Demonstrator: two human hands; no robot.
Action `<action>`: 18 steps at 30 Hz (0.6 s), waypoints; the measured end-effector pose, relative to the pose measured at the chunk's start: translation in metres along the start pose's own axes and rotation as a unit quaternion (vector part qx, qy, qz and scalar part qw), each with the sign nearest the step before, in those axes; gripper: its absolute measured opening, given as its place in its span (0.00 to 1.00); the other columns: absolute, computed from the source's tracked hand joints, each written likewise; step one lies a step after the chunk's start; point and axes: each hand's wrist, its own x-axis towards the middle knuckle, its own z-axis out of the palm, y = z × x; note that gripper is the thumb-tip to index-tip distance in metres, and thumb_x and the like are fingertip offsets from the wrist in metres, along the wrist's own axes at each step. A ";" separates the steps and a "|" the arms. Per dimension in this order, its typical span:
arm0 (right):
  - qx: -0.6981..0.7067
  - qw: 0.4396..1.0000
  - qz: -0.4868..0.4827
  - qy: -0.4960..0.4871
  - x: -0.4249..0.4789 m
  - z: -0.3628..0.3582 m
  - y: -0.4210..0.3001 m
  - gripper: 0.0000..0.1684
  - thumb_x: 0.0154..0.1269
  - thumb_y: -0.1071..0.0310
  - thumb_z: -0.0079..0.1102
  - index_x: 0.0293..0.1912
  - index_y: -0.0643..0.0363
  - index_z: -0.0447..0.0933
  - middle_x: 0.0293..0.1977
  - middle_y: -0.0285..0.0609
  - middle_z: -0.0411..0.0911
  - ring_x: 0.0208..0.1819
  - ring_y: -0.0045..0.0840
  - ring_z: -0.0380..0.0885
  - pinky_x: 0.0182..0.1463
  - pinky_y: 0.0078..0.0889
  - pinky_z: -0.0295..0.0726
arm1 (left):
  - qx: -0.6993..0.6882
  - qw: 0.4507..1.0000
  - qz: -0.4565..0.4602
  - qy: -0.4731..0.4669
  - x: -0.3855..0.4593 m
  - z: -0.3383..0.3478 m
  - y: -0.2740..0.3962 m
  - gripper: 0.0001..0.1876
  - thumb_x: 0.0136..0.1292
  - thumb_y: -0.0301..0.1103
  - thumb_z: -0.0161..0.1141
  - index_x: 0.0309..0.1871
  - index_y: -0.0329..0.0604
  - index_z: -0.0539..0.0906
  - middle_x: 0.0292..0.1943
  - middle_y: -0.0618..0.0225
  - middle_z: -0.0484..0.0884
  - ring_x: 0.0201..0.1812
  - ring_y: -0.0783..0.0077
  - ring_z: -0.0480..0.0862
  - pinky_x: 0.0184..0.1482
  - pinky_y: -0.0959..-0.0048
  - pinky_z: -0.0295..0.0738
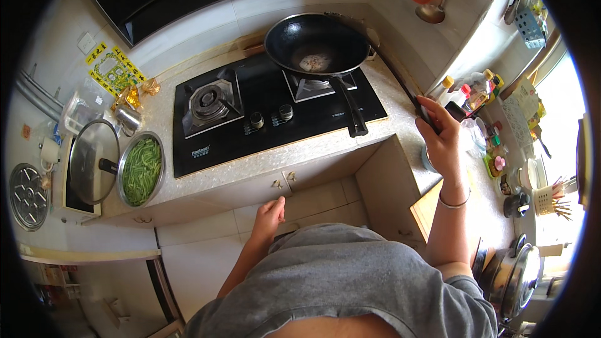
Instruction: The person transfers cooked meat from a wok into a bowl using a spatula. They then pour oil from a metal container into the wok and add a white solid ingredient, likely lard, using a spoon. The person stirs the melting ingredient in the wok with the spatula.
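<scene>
My right hand (439,136), at the right of the stove, grips the dark handle of a long cooking utensil (393,66). The utensil's far end reaches the back right rim of a black wok (284,42), and its head is hard to make out there. The wok sits tilted over the right burner, with a small pale patch of food or fat (314,62) at its bottom. Its handle (349,108) points towards me. Before my body, my left hand (271,216) is loosely closed, nothing visible in it, apart from the counter.
On the left counter a metal bowl of cut green beans (142,171) stands beside a glass lid (95,162). The black gas hob (263,124) has a bare left burner (209,103). Bottles (469,89) line the right wall. A lidded steel pot (512,281) stands at lower right.
</scene>
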 end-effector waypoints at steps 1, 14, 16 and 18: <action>0.000 1.000 -0.001 0.002 0.000 -0.001 0.001 0.21 0.56 0.78 0.58 0.51 0.61 0.75 0.31 0.37 0.76 0.33 0.14 0.71 0.40 0.18 0.72 | 0.001 1.000 -0.002 0.001 0.000 0.001 0.001 0.21 0.67 0.43 0.54 0.18 0.46 0.67 0.16 0.76 0.64 0.20 0.82 0.63 0.25 0.78 0.61; -0.139 0.983 -0.031 -0.113 0.042 -0.010 -0.011 0.19 0.57 0.74 0.58 0.50 0.62 0.75 0.27 0.44 0.78 0.23 0.20 0.74 0.31 0.22 0.74 | 0.008 1.000 -0.007 0.011 -0.003 -0.002 -0.004 0.21 0.67 0.44 0.53 0.18 0.46 0.68 0.16 0.76 0.64 0.20 0.82 0.63 0.26 0.78 0.61; -0.053 0.986 0.019 -0.155 0.053 -0.003 -0.006 0.17 0.60 0.74 0.55 0.51 0.64 0.74 0.27 0.39 0.78 0.22 0.15 0.72 0.26 0.19 0.71 | 0.006 1.000 -0.006 0.012 -0.005 -0.003 -0.002 0.21 0.67 0.44 0.53 0.18 0.46 0.68 0.16 0.76 0.64 0.20 0.82 0.63 0.26 0.78 0.62; -0.005 0.979 0.065 -0.195 0.063 0.005 -0.004 0.17 0.64 0.71 0.51 0.53 0.64 0.73 0.28 0.35 0.78 0.22 0.11 0.72 0.23 0.14 0.68 | 0.009 1.000 -0.001 0.014 -0.008 -0.004 -0.001 0.21 0.67 0.43 0.53 0.18 0.46 0.67 0.15 0.75 0.64 0.19 0.81 0.63 0.28 0.76 0.65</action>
